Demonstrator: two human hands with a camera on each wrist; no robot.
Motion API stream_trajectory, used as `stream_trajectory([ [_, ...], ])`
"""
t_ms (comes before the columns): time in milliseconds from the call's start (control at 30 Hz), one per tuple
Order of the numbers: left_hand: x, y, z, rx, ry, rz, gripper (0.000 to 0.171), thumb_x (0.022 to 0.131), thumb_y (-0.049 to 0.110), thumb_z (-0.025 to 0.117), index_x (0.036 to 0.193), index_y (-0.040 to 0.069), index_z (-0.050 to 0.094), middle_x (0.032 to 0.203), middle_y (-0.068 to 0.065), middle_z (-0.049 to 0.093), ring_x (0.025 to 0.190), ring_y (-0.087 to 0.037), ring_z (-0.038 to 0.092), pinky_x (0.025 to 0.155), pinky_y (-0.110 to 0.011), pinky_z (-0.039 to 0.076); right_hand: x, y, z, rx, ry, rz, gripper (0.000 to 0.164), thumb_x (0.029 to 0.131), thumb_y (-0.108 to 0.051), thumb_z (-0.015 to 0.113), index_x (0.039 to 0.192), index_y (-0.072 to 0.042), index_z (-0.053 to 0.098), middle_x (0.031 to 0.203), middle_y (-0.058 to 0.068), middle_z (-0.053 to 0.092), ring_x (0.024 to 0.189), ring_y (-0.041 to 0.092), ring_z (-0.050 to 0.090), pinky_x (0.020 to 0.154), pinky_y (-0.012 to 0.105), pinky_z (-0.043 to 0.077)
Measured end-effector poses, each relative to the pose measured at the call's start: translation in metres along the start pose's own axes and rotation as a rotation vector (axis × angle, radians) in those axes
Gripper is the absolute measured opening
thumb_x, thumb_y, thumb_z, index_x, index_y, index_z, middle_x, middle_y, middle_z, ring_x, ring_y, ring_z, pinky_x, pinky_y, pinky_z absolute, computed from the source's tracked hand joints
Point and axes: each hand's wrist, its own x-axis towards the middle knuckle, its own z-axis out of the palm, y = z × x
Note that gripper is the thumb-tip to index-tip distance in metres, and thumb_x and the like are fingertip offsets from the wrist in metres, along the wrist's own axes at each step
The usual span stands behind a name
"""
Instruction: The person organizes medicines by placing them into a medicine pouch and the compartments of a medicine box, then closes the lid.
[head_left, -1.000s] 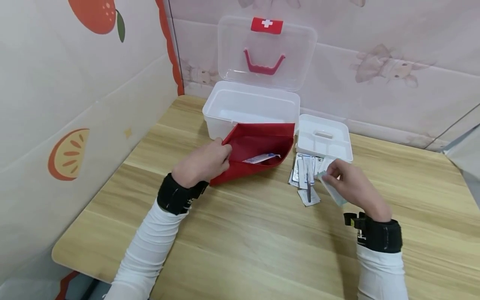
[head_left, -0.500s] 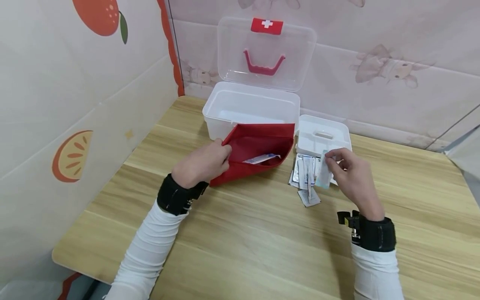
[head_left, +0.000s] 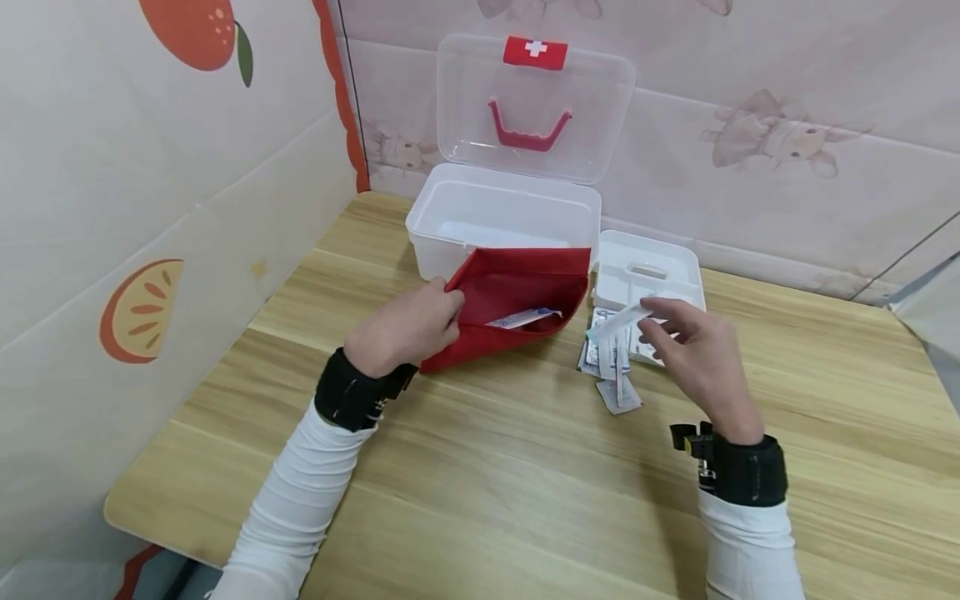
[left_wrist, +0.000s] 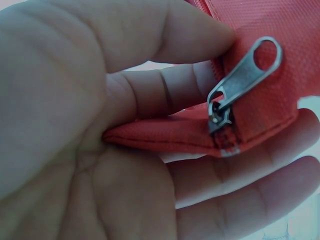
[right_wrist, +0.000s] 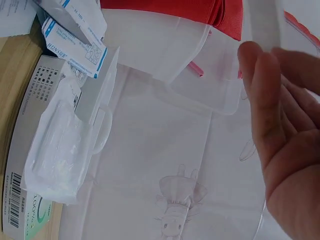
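In the head view my left hand (head_left: 405, 329) grips the left edge of a red zip pouch (head_left: 480, 343), whose mouth gapes toward me. A white packet with blue print (head_left: 523, 317) lies inside it. The left wrist view shows the pouch's corner between thumb and fingers, beside a metal zipper pull (left_wrist: 250, 70). My right hand (head_left: 697, 346) pinches one end of a narrow, pale translucent packet (head_left: 617, 323) between thumb and fingertips. That packet points left toward the pouch, above several flat packets (head_left: 600, 354) on the table. The right wrist view shows its pinched end (right_wrist: 265, 22).
Behind the pouch stands a translucent first-aid box (head_left: 427, 250) with its lid (head_left: 600, 108) raised against the wall. To its right is a white compartment tray (head_left: 690, 275). A small printed carton (right_wrist: 22, 145) with a white wrapped packet (right_wrist: 55, 150) over it shows in the right wrist view.
My right hand has moved slightly left and up, and the pale packet has swung from pointing down to pointing left. The left hand and the pouch have stayed still.
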Motion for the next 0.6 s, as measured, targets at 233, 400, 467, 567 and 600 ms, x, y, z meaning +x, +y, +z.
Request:
stream_trajectory([
  [233,0.0005,-0.0005,0.0013,-0.006,-0.002,-0.001,0.008,0.094,0.008,0.056,0.098,0.002,0.06,0.093,-0.013,0.056,0.074,-0.023,0.058,0.062,-0.027,0.051,-0.0006,-0.0016,0.0025,0.027,0.112,-0.029,0.012,0.089,0.005,0.068,0.1,0.004,0.073,0.086,0.014,0.071,0.071,-0.009,0.058,0.058,0.007,0.045],
  [400,0.0002,-0.0005,0.0013,-0.012,-0.003,-0.003,0.009,0.094,0.008,0.055,0.099,0.002,0.06,0.095,-0.014,0.056,0.075,-0.023,0.058,0.063,-0.027,0.052,0.0006,-0.0021,0.0043,0.005,0.238,-0.057,0.008,0.087,0.005,0.07,0.094,0.004,0.074,0.093,-0.001,0.055,0.083,-0.006,0.051,0.061,0.005,0.039],
  [467,0.0004,-0.0008,0.0017,-0.013,-0.003,-0.004,0.009,0.094,0.008,0.055,0.099,0.002,0.06,0.095,-0.014,0.056,0.076,-0.023,0.058,0.063,-0.027,0.052,0.0017,-0.0026,0.0046,0.026,0.289,-0.068,0.007,0.087,0.007,0.07,0.093,0.006,0.073,0.096,-0.006,0.054,0.082,-0.008,0.052,0.059,0.004,0.039],
  [567,0.0001,-0.0013,0.0016,-0.016,-0.001,-0.002,0.009,0.094,0.008,0.055,0.1,0.002,0.06,0.096,-0.014,0.056,0.076,-0.023,0.058,0.063,-0.027,0.052,0.0024,-0.0033,0.0054,0.087,0.344,-0.08,0.01,0.087,0.01,0.068,0.096,0.009,0.072,0.093,0.007,0.064,0.072,-0.01,0.057,0.054,0.005,0.042],
  [600,-0.0001,-0.0013,0.0015,-0.016,-0.002,-0.001,0.009,0.094,0.008,0.056,0.1,0.002,0.06,0.096,-0.014,0.056,0.076,-0.023,0.058,0.063,-0.027,0.052,0.0026,-0.0037,0.0056,0.104,0.352,-0.081,0.011,0.087,0.01,0.067,0.098,0.01,0.071,0.091,0.011,0.066,0.069,-0.01,0.058,0.053,0.005,0.043],
])
